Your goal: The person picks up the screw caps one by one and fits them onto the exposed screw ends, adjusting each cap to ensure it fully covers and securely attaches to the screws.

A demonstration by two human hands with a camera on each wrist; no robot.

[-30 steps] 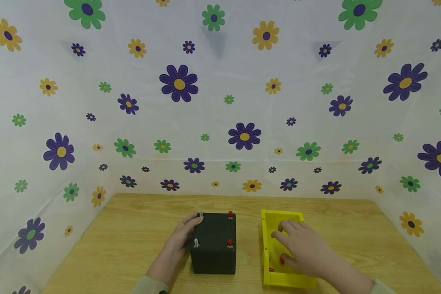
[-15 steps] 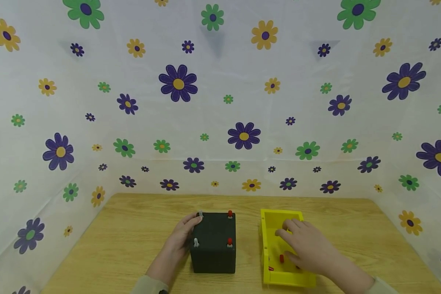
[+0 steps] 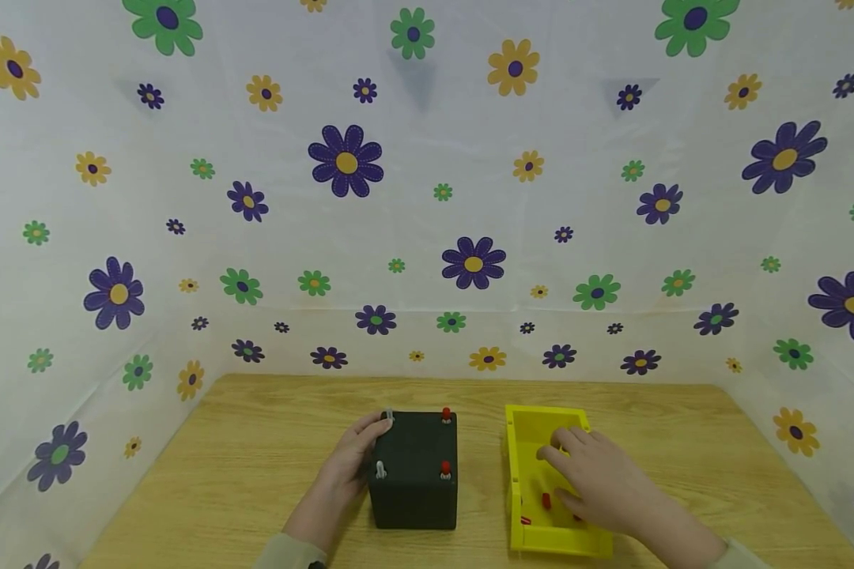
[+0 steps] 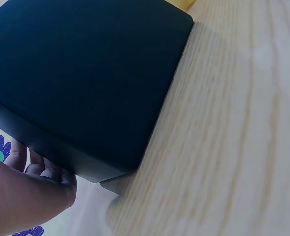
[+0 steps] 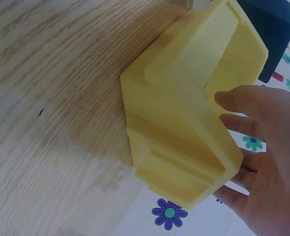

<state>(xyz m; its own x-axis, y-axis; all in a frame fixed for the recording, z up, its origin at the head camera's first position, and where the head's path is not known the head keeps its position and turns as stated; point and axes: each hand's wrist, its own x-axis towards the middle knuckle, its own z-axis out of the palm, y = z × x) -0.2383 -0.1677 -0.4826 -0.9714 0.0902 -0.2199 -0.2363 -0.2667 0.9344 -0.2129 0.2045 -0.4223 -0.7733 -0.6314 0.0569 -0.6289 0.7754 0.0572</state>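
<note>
Box (image 3: 414,506): black, upright on the table (image 3: 270,450), to the left of the bin (image 3: 561,540) and apart from it.
Posts: one near each top corner of the box; the left pair are clear posts (image 3: 380,469), the right pair carry red caps (image 3: 445,469).
Red pieces (image 3: 546,500): loose in the near part of the bin; one is partly hidden by the right hand (image 3: 601,482).
Step in hand: judged to be a reach for one of the red pieces.
Method: lower thumb and forefinger to either side of a single piece, pinch lightly, then lift straight up, clear of the bin wall.
Caution: the pieces look small and may skid if pushed sideways; keep the box braced meanwhile.
Right hand: above the bin, fingers bent and spread, thumb well apart from forefinger; nothing shows between the tips. Whether it touches the bin wall cannot be told.
Left hand (image 3: 345,462): grips the box at its far left corner, one fingertip on the top edge just beside the far clear post. Grip force cannot be judged.
</note>
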